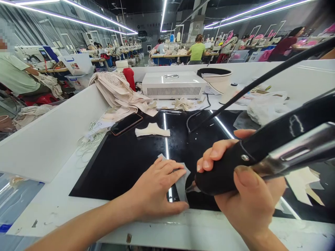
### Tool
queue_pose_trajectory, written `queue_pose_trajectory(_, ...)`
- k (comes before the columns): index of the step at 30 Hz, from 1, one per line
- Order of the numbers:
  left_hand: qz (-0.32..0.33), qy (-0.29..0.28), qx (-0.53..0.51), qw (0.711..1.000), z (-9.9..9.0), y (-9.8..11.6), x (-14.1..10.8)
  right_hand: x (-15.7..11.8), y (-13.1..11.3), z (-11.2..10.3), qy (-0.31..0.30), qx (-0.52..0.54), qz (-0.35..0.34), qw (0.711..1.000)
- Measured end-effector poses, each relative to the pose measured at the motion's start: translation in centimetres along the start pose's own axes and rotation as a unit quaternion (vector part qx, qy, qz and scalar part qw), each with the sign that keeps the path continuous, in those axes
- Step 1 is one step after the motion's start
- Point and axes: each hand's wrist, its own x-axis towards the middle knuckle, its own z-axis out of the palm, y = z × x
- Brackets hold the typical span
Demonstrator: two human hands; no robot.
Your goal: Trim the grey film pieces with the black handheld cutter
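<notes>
Step in hand looks like tip work along the edge of a thin grey piece (181,186), judged from pose only. Piece lies on the black mat (117,167), near the mat's front edge, on the white surface (56,209). Left hand (159,186) open, palm down, fingers extended over the piece, seemingly pinning it; thumb reaches toward the piece's near end. Right hand (251,195) closed round a black handheld tool (220,172), thumb by its metal lever (295,153); whether the lever is pressed, can't tell. Pointed tip (193,188) angles down-left at the piece's right edge; touching or just above, can't tell. Next move, as a judgement, calls for a firm flat left hand, tip held to the curve, fingertips and thumb clear of its path; a slip could shift the thin piece or spoil the edge. Look of the piece: grey, dull, sheet-like, maybe slightly see-through, right side curving inward, a pointed corner poking out past the fingertips; much of it hidden under the hand, so full outline unclear. Nearby on the mat: cream shaped piece (153,130) farther back, phone (127,124) left of it, pale scraps (300,184) at right beyond the right hand.
</notes>
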Motion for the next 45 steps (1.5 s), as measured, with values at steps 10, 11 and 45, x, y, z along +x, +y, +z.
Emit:
queue_pose_trajectory(10,0.004,0.007,0.004,1.0,0.1,-0.2,0.0,-0.2,-0.4,-0.1,-0.007,-0.002,0.015,1.0)
queue_pose_trajectory(11,0.004,0.006,0.004,1.0,0.1,-0.3,0.1,-0.2,-0.5,-0.1,-0.006,0.0,0.015,1.0)
queue_pose_trajectory(45,0.089,0.047,-0.032,0.994,0.1,-1.3,-0.6,0.8,-0.5,-0.2,0.029,0.001,-0.013,0.999)
